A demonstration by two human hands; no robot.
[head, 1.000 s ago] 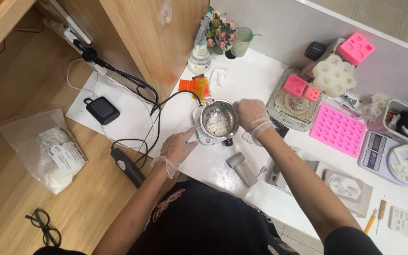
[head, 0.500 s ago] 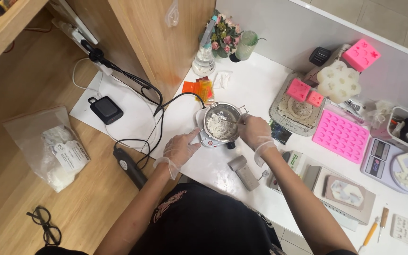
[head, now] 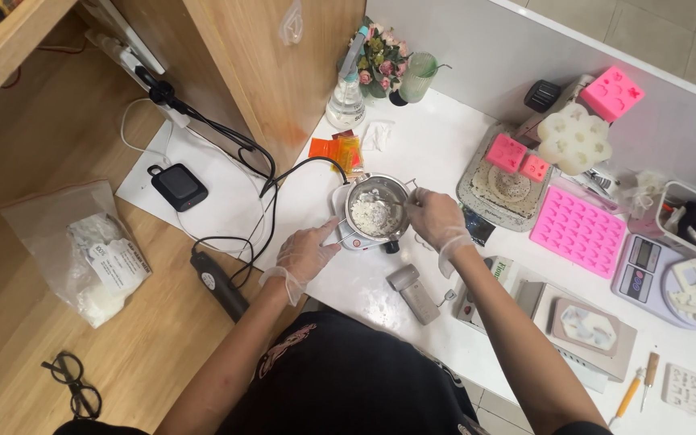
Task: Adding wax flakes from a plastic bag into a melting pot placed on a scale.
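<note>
Gloved right hand (head: 437,217) pinches a thin stirrer over a steel pot (head: 375,208) on a small heater (head: 346,234); left hand (head: 306,250), loosely curled, steadies the heater. White flakes (head: 370,214) in the pot look unmelted.

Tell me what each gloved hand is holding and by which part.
The right hand pinches the upper end of a thin stirring tool dipping into the metal pot. The left hand touches the pot's handle side; its grip cannot be told.

1. Thin, clear disposable gloves on left hand (head: 304,254) and right hand (head: 437,217), bunched at wrists.
2. Forearms bare.
3. Black garment below, with pinkish pattern near left elbow.
</note>
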